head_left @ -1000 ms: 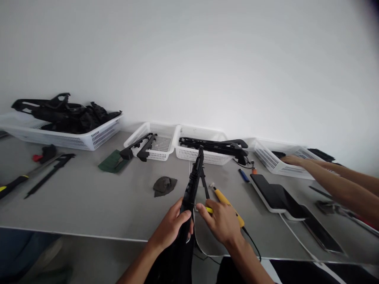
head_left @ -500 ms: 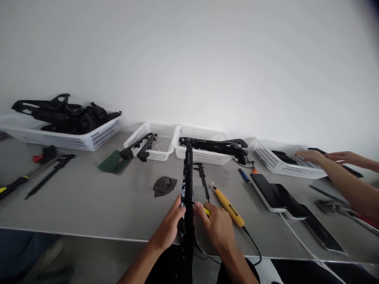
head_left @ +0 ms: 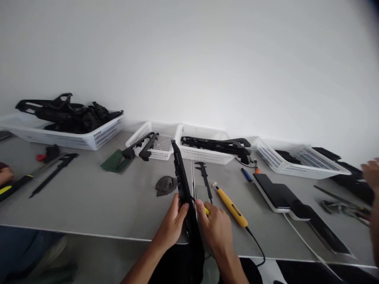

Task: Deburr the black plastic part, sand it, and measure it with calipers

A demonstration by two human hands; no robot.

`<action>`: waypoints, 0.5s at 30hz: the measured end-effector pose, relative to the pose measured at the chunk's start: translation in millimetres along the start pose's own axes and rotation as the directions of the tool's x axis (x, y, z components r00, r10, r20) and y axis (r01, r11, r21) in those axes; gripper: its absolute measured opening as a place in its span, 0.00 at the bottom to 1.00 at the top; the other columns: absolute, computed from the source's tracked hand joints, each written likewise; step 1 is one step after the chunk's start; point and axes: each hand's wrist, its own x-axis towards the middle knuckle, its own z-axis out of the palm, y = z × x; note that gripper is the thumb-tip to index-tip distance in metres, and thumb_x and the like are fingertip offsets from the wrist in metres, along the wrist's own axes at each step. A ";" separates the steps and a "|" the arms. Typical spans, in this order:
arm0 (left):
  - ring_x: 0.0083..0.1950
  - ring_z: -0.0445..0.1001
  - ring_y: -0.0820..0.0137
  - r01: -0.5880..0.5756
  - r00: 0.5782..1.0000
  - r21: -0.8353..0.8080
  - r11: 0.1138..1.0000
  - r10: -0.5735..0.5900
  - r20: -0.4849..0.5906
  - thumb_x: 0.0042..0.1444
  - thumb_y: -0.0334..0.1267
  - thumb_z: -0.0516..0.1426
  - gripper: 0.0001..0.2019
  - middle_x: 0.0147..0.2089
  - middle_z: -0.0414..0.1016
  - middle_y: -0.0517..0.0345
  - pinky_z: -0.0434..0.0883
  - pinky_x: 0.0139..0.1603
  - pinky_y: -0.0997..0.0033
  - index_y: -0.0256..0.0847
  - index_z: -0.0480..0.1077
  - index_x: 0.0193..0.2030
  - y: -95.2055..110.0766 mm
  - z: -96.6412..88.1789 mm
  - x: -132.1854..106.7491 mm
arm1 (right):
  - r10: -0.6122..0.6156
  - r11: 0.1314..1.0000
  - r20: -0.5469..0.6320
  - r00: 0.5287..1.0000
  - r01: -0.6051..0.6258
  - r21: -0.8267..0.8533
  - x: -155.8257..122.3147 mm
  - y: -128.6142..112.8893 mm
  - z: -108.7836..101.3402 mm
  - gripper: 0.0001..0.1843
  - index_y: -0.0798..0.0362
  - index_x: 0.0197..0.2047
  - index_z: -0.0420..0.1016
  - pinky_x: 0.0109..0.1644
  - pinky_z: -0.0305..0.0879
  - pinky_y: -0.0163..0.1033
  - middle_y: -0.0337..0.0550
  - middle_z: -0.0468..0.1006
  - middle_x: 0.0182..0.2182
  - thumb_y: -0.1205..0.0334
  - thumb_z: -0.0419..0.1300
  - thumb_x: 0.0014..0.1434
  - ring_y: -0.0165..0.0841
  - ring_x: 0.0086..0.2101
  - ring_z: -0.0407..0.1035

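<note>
A long, narrow black plastic part stands tilted in front of me, its far end leaning left. My left hand is closed around its left side, thumb on its face. My right hand grips a small yellow-handled tool, mostly hidden in the fist. A thin dark tip reaches from that fist to the part's right edge; its exact kind cannot be made out. Close by on the right lie a yellow corded pen-like power tool and a black caliper. A crumpled grey cloth lies to the left.
White baskets along the wall hold black plastic parts. A green cloth, another caliper and a black-and-yellow handle lie left, with another person's hand there. Phones, pliers-like tools and a co-worker's hand are right.
The black part has turned and its far end has swung left. The co-worker's hands at right have moved away from the basket. Another person's hand has appeared at far left.
</note>
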 end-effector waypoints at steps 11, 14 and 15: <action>0.77 0.65 0.52 -0.012 0.996 0.026 1.000 0.010 0.087 0.72 0.54 0.56 0.25 0.73 0.72 0.46 0.60 0.77 0.51 0.45 0.64 0.70 -1.1 -0.8 -1.9 | -0.022 1.000 0.032 0.999 0.023 -0.004 1.6 -0.3 0.2 0.42 0.47 0.28 0.75 0.30 0.47 0.41 0.45 0.83 0.24 0.31 0.36 0.77 0.38 0.26 0.78; 0.76 0.67 0.53 0.017 0.991 -0.020 1.000 -0.014 0.130 0.72 0.53 0.57 0.25 0.71 0.74 0.48 0.61 0.77 0.52 0.46 0.65 0.69 2.0 0.3 -2.3 | -0.009 1.000 0.033 0.999 0.010 -0.026 2.8 5.2 -2.3 0.43 0.48 0.28 0.74 0.30 0.47 0.40 0.47 0.83 0.25 0.30 0.34 0.76 0.39 0.27 0.78; 0.75 0.67 0.53 0.030 0.988 -0.051 0.998 -0.022 0.152 0.71 0.52 0.58 0.25 0.71 0.75 0.49 0.61 0.77 0.52 0.46 0.65 0.70 3.4 0.8 -2.5 | -0.018 0.999 0.035 0.999 0.019 -0.038 2.8 7.0 -3.0 0.43 0.48 0.28 0.74 0.30 0.47 0.40 0.47 0.83 0.25 0.30 0.34 0.76 0.39 0.27 0.78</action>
